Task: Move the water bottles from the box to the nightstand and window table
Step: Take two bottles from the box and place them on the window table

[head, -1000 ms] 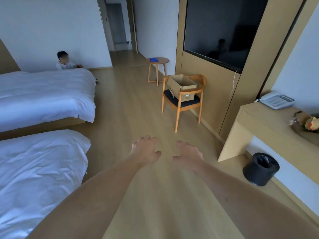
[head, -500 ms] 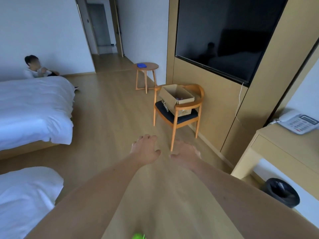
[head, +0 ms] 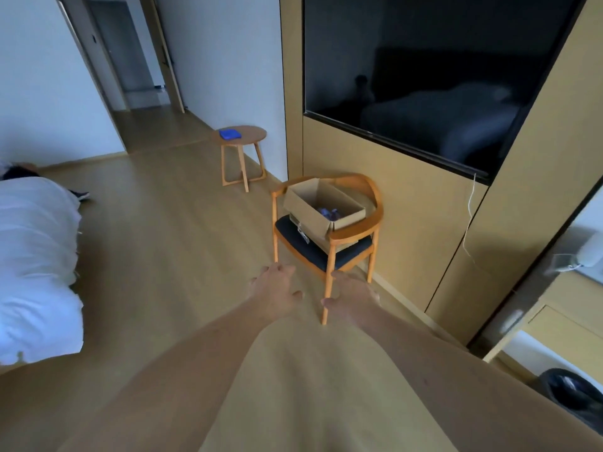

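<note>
On the dark seat of a wooden armchair (head: pixel 354 230), an open cardboard box (head: pixel 321 210) is seen, with bluish-capped water bottles (head: pixel 329 214) dimly visible inside. Below the armchair in view, the left hand (head: pixel 274 290) and right hand (head: pixel 352 296) are held out with fingers relaxed, nothing gripped. Beyond the armchair, a round side table (head: pixel 243 148) carrying a blue object (head: pixel 230 134) is noted.

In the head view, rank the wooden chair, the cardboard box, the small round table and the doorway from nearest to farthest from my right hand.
From the right hand:
1. Wooden chair, its front leg right beside the hand.
2. Cardboard box, on the chair seat, just beyond.
3. Small round table, farther along the wall, to the left.
4. Doorway, far back left.
</note>
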The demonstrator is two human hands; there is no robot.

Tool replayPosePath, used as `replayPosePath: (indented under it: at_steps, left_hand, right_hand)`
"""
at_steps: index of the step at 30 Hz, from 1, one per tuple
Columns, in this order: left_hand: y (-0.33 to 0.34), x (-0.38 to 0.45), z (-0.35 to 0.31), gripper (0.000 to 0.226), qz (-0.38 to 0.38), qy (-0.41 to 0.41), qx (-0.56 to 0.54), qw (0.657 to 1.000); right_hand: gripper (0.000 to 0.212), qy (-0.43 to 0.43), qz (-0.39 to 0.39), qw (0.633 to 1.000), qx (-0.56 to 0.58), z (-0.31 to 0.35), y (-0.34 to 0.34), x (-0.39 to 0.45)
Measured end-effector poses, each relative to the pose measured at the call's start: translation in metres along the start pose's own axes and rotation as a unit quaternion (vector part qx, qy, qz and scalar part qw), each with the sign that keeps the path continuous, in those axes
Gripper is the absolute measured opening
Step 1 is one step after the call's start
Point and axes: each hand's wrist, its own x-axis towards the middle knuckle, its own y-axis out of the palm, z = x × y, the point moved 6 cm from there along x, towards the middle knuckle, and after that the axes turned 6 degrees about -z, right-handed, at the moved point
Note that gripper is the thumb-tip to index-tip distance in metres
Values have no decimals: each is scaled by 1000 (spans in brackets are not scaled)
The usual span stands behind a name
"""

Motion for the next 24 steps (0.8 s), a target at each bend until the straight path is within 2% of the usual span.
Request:
replayPosePath:
  at_steps: [4,10,15,19,24]
  left_hand:
    - [14,95,17,51,0,14,6,1000]
    - [24,248,37,51,10,14,10,1000]
    - [30,359,33,56,8,19,-6,1000]
    - [50,431,34,55,37,47,5,998]
    - [79,529,41,56,72,96,12,993]
  right_hand:
    - [67,-11,-1,1000,9,16,17,95]
    - [43,-4,26,999,32,20,19,241]
    - [50,12,30,999,39,21,2,347]
    - [53,26,46,998,45,26,4,417]
    - [57,90,58,992,63,12,24,497]
